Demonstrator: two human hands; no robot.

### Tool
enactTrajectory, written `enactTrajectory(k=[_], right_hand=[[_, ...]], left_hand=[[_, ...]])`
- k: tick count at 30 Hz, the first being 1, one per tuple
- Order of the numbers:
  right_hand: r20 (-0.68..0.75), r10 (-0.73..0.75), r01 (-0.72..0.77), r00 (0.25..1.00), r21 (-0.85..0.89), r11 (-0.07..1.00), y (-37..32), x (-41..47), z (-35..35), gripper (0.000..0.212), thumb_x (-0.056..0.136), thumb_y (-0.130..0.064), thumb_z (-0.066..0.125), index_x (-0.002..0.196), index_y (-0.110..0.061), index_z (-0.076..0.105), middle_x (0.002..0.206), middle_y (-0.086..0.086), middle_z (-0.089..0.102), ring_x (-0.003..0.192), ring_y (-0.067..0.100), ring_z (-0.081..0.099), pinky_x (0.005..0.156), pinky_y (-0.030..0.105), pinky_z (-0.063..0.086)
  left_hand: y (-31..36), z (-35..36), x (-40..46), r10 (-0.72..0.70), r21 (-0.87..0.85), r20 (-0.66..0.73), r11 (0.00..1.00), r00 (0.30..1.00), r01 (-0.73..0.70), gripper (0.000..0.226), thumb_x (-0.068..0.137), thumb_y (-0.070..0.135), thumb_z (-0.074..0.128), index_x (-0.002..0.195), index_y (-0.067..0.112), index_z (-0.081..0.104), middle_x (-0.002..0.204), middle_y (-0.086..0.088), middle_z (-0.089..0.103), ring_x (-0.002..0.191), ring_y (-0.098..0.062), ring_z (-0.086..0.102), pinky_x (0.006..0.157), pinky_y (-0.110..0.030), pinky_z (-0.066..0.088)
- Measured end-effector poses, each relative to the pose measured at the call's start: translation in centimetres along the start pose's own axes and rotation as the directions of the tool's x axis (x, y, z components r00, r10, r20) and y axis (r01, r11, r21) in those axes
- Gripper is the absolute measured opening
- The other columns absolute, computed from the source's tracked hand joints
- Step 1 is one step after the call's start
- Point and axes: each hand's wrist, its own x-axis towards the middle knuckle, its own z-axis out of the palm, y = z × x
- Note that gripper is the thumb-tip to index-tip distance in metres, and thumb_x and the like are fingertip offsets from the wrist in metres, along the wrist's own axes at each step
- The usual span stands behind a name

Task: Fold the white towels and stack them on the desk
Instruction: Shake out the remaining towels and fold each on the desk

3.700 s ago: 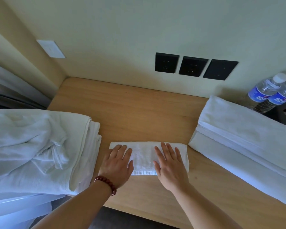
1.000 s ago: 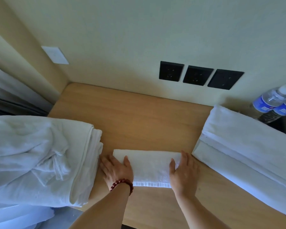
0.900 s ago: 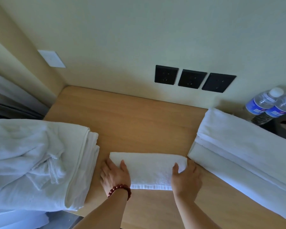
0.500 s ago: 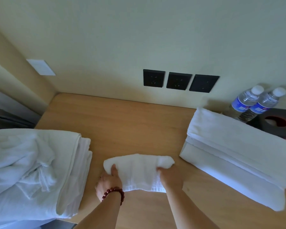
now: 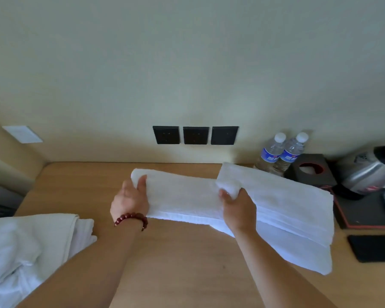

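On the wooden desk (image 5: pixel 178 258) the step in hand looks like stacking: a small folded towel (image 5: pixel 182 196) is held just above the surface, its right end reaching the folded stack (image 5: pixel 293 210) at the right. The unfolded heap (image 5: pixel 27 247) waits at the left. The left hand (image 5: pixel 129 202) clasps the towel's left end, thumb on top; the right hand (image 5: pixel 238 210) pinches its right end. Next, I judge, it must be squared and lowered onto the stack. The dark tissue box (image 5: pixel 310 172) shows only its opening; contents unclear.
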Motion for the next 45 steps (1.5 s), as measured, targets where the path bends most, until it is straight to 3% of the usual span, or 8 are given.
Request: enactTrajectory(k=[6,14,21,25,31,37,41,45], right_hand=[[-0.173,0.026,-0.007,0.985,0.108,0.994,0.7,5.6,-9.3,0.040,0.096,-0.051,0.057,0.117,-0.018,0.064,0.105,-0.002,0.067,0.101,0.024,0.059,0.085,0.034,0.044],[-0.237,0.144,-0.165,0.961,-0.071,0.984,5.6,10.6,-17.7,0.058,0.101,-0.051,0.047,0.129,-0.001,0.054,0.125,0.019,0.062,0.114,0.039,0.057,0.090,0.041,0.043],[-0.276,0.179,-0.243,0.944,-0.220,0.945,9.6,10.6,-19.8,0.049,0.103,-0.044,0.046,0.128,-0.002,0.048,0.126,0.021,0.061,0.118,0.041,0.057,0.091,0.044,0.045],[-0.294,0.188,-0.276,0.937,-0.298,0.914,10.7,10.5,-19.5,0.049,0.103,-0.045,0.041,0.126,-0.002,0.046,0.122,0.021,0.062,0.114,0.043,0.058,0.086,0.046,0.045],[-0.342,0.144,-0.260,0.928,-0.322,0.910,12.3,10.2,-18.1,0.047,0.102,-0.048,0.040,0.122,-0.006,0.045,0.118,0.019,0.064,0.110,0.041,0.061,0.085,0.047,0.049],[-0.351,0.248,-0.368,0.903,-0.330,0.869,14.4,9.7,-18.1,0.059,0.101,-0.054,0.038,0.129,-0.002,0.040,0.128,0.022,0.054,0.113,0.044,0.057,0.079,0.045,0.043],[-0.476,0.072,-0.308,0.876,-0.441,0.843,14.7,8.6,-17.7,0.057,0.097,-0.048,0.050,0.129,-0.001,0.045,0.127,0.025,0.051,0.114,0.046,0.051,0.090,0.056,0.047],[-0.464,-0.253,-0.069,0.849,-0.571,0.818,13.5,8.8,-16.9,0.049,0.087,-0.025,0.070,0.125,0.002,0.054,0.123,0.029,0.056,0.114,0.049,0.053,0.092,0.058,0.043]], left_hand=[[10.0,1.6,-2.2,0.190,-0.140,0.052,0.973,0.980,-0.182,0.063,0.097,0.067,0.024,0.108,0.012,0.052,0.092,-0.011,0.061,0.086,-0.032,0.056,0.071,-0.038,0.042],[18.1,7.3,-6.2,0.275,-0.198,0.220,0.952,0.936,-0.234,0.054,0.099,0.064,0.026,0.098,0.013,0.045,0.079,-0.001,0.049,0.082,-0.029,0.051,0.072,-0.037,0.042],[20.3,11.4,-8.6,0.239,-0.091,0.337,0.971,0.911,-0.221,0.057,0.101,0.061,0.027,0.116,0.010,0.049,0.099,-0.013,0.059,0.086,-0.030,0.050,0.074,-0.036,0.039],[20.4,12.6,-9.1,0.214,-0.042,0.363,0.976,0.907,-0.213,0.054,0.103,0.054,0.034,0.125,0.009,0.052,0.121,-0.016,0.062,0.110,-0.035,0.059,0.082,-0.038,0.043],[19.6,13.8,-8.6,0.243,-0.006,0.339,0.967,0.909,-0.256,0.045,0.104,0.048,0.036,0.120,0.009,0.052,0.118,-0.014,0.063,0.111,-0.032,0.058,0.088,-0.043,0.047],[18.4,14.0,-7.1,0.255,0.030,0.296,0.961,0.920,-0.276,0.038,0.105,0.042,0.034,0.108,0.009,0.054,0.109,-0.011,0.063,0.106,-0.030,0.056,0.088,-0.044,0.050],[18.1,12.9,-7.5,0.376,0.008,0.156,0.924,0.913,-0.382,0.039,0.104,0.042,0.030,0.106,0.012,0.055,0.104,-0.006,0.060,0.100,-0.025,0.052,0.089,-0.044,0.048],[17.6,10.4,-7.8,0.484,0.098,0.084,0.866,0.871,-0.490,0.034,0.102,0.039,0.029,0.105,0.017,0.054,0.105,0.000,0.057,0.098,-0.021,0.051,0.088,-0.039,0.047]])
